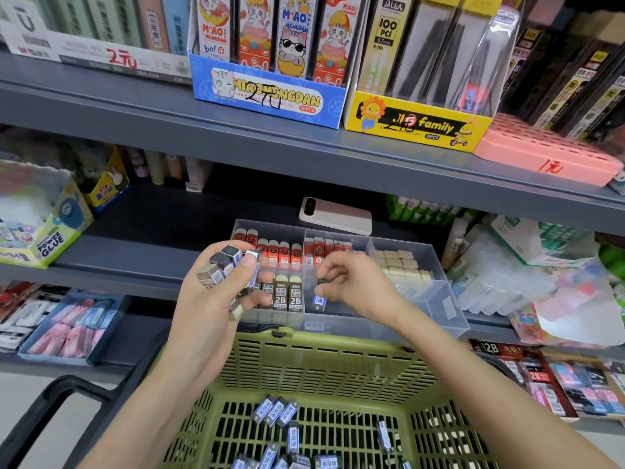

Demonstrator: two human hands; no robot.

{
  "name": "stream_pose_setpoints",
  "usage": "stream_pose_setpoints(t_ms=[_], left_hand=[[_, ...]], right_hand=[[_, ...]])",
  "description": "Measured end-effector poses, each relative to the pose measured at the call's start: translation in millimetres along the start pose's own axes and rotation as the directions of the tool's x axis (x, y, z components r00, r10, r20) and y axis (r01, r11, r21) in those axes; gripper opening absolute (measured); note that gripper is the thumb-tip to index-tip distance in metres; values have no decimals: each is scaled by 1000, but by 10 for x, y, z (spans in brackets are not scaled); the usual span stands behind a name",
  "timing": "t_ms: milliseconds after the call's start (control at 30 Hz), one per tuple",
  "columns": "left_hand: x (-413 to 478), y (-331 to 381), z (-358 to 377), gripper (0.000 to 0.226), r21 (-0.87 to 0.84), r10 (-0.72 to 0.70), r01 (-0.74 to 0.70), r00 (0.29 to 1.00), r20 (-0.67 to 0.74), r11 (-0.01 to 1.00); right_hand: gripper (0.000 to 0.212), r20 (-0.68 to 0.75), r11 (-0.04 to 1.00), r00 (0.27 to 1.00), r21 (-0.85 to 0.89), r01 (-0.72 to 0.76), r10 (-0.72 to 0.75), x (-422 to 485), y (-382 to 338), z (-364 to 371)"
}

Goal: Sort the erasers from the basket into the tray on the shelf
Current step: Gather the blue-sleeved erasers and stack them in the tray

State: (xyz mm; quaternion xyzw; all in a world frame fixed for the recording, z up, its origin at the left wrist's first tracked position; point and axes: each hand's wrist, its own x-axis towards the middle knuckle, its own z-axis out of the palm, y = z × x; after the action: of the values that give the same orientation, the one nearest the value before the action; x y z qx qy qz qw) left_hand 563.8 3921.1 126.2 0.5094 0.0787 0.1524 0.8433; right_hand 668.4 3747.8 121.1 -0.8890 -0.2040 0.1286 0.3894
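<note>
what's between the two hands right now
In the head view, brown 2B erasers standing in the clear tray show between the left hand and right hand.

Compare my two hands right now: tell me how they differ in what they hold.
The left hand grips a bunch of several erasers; the right hand pinches a single blue-sleeved eraser. The left hand's erasers stick upward and fan out; the right hand's eraser hangs downward at the tray. Both hands are curled round erasers, raised over the basket's far rim.
</note>
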Motion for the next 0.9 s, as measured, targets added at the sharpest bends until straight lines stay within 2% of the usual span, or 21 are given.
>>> stream_pose_setpoints(t_ms=[100,267,433,567,733,900], left_hand=[[-2,-4,4,7,0,0,0,1000,-7,1000],[-9,-7,8,11,-3,-4,4,1000,-7,1000],[-14,-13,13,17,0,-11,11,1000,-9,1000],[-13,-24,-3,17,4,-10,10,1000,-6,1000],[-1,-34,2,15,6,-14,14,1000,-11,1000],[-13,-41,1,12,10,-16,16,1000,-15,1000]], right_hand=[[8,60,995,998,-98,9,-3,10,-36,-123],[14,182,935,983,-348,66,-2,-8,-53,-102],[25,324,979,945,-202,17,50,-5,-52,9],[23,256,989,965,-145,-17,54,-13,-29,-65],[22,236,963,966,-267,-38,104,-63,18,-160],[26,273,983,949,-138,-123,157,-60,11,-93]])
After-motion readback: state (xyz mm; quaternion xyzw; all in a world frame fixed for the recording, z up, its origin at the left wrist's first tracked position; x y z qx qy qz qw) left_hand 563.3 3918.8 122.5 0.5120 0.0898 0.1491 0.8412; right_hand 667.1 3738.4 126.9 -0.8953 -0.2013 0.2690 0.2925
